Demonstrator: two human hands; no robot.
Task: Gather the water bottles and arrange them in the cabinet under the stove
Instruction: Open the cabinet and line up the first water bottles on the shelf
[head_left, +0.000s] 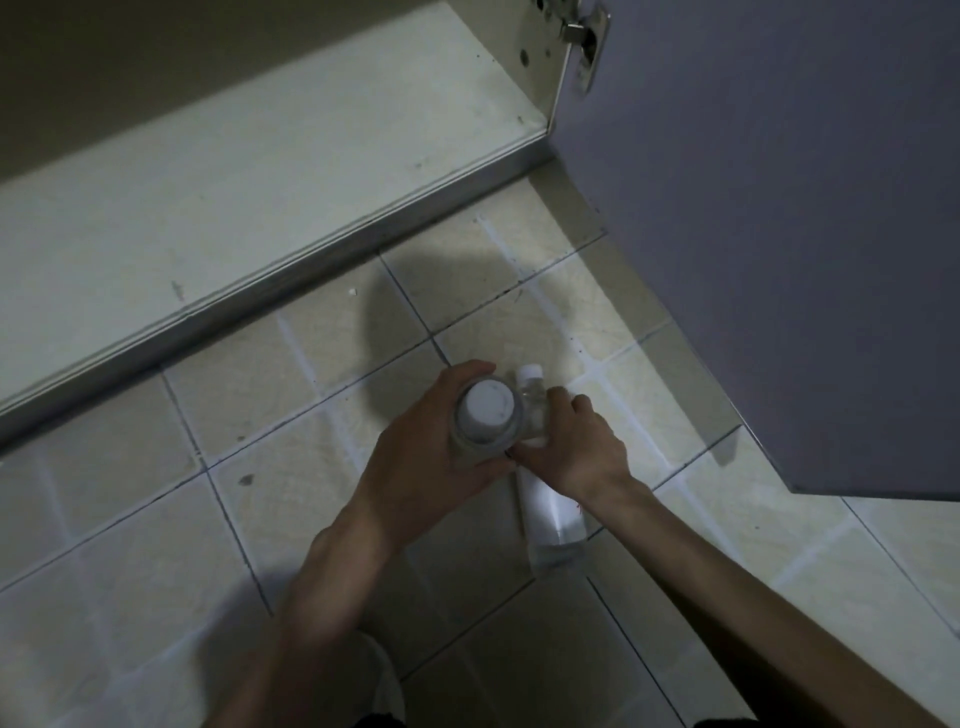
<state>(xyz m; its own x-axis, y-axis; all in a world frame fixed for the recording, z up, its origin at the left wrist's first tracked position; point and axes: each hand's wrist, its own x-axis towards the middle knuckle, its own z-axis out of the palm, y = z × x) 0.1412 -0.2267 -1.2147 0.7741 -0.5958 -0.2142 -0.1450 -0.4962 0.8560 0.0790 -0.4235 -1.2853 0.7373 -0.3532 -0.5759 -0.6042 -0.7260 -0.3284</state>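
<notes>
Progress: cabinet (260, 171) door (779, 234) open, the visible part of the shelf holds no bottles yet, so nothing stowed; all placing still left. Left hand (431, 457) wrapped around a wide bottle (485, 410), upright, cap toward camera, held over the floor (156, 493) just in front of the cabinet's front edge. Right hand (576, 447) curled around a slimmer bottle (532, 395), touching the wide one's right side. Third bottle (553, 519) lies on the floor under the right wrist, ungrabbed. Next call: lift both onto the shelf, then fetch the third.
</notes>
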